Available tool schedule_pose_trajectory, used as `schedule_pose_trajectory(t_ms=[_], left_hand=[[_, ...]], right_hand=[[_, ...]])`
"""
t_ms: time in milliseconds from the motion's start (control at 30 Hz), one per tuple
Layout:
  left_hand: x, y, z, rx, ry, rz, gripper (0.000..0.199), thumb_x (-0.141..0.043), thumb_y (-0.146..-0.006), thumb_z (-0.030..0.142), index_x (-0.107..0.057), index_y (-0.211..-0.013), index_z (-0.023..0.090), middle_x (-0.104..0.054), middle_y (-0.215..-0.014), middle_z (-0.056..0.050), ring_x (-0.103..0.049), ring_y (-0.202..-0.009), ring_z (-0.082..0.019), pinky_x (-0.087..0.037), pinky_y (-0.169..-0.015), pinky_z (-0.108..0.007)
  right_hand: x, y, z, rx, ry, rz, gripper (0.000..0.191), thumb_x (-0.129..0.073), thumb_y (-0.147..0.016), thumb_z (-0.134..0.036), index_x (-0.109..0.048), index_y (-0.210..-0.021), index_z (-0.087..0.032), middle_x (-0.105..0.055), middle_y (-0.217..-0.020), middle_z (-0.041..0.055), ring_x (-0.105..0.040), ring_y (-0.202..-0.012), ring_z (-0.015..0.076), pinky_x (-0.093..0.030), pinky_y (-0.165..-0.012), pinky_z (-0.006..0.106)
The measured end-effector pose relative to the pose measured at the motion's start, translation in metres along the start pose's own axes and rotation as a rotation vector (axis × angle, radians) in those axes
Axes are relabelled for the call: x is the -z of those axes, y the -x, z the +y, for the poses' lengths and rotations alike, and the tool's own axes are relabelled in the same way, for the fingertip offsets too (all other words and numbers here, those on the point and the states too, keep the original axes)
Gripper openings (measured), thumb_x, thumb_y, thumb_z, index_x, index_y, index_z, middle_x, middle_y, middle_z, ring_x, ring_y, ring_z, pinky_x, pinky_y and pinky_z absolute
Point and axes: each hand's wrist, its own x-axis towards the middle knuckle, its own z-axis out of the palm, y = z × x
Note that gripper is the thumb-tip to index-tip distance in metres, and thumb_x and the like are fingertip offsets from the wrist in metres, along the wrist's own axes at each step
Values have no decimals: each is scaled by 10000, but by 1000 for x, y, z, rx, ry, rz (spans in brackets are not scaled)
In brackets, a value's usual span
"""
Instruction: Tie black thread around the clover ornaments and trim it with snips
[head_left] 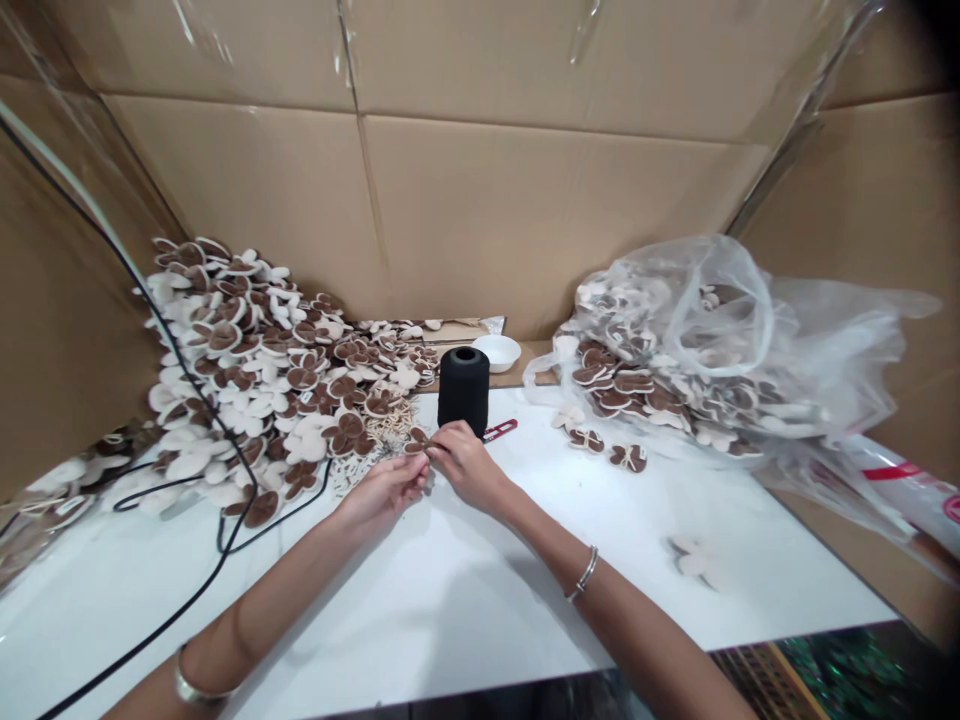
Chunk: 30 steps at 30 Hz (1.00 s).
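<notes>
Both my hands meet at the middle of the white table. Pinched between them is a small brown felt flower with a pale edge (417, 441). My left hand (390, 487) grips it from below with closed fingers. My right hand (466, 462) has its fingertips pressed together at the piece's right side; what exactly they pinch there is too small to make out. A black spool of thread (463, 392) stands upright just behind my right hand. Beside that hand lies a red cutter (501, 430).
A big heap of brown and white flower pieces (255, 360) fills the left side. At right, a clear plastic bag (720, 330) holds more, with bow-like pieces (628, 457) before it. Black cables (225, 550) cross the left. A white bowl (496, 352) stands behind the spool. Cardboard walls (555, 200) enclose the table.
</notes>
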Motion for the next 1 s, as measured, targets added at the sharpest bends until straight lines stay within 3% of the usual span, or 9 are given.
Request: schedule_pose_trajectory(t_ms=[167, 367, 567, 633, 733, 867, 1000], left_hand=[[2, -2, 0, -126, -99, 36, 273, -853, -629, 269, -665, -730, 100, -597, -650, -2, -503, -592, -66, -374, -533, -169], [8, -14, 0, -264, -291, 108, 271, -829, -608, 287, -658, -749, 131, -613, -642, -4, -521, -591, -113, -380, -578, -225], [13, -27, 18, -581, -803, 43, 147, -700, -704, 299, -649, -674, 164, -629, -686, -22, -555, -686, -171, -395, -649, -252], [13, -30, 30, -705, -1033, -23, 112, -610, -779, 255, -661, -717, 177, -648, -743, -34, -568, -741, -183, -397, -696, -257], [11, -33, 49, -834, -1345, -230, 166, -509, -836, 171, -665, -784, 191, -664, -816, -48, -578, -799, -189, -382, -770, -275], [-3, -34, 67, -900, -1675, -510, 203, -492, -856, 131, -623, -716, 198, -619, -730, -35, -540, -712, -176, -345, -773, -301], [-18, -28, 68, -950, -1800, -581, 244, -476, -866, 80, -565, -674, 199, -575, -705, -47, -519, -711, -199, -338, -779, -338]], right_hand=[[0, 0, -1, -47, -51, 41, 188, -483, -960, -243, -639, -883, -171, -640, -889, 82, -514, -944, 206, -460, -863, 350], [1, 1, 0, -96, -103, 26, 223, -480, -968, -286, -662, -898, -178, -656, -921, 75, -514, -975, 198, -443, -884, 346], [7, 3, 8, -30, -83, -86, 234, -447, -983, -297, -650, -963, -181, -646, -896, 56, -502, -912, 189, -436, -841, 328], [11, 3, 10, 16, -32, -116, 239, -428, -990, -281, -644, -961, -183, -627, -888, 56, -489, -912, 190, -430, -845, 324], [16, 3, 11, 91, 93, -177, 244, -416, -994, -270, -636, -945, -174, -585, -833, 58, -471, -884, 194, -430, -822, 315], [19, 2, 9, 173, 299, -225, 237, -419, -989, -243, -627, -922, -151, -564, -804, 76, -460, -840, 208, -430, -767, 323], [14, 3, 7, 182, 451, -205, 225, -428, -965, -159, -629, -864, -138, -578, -791, 93, -467, -814, 223, -431, -746, 338]])
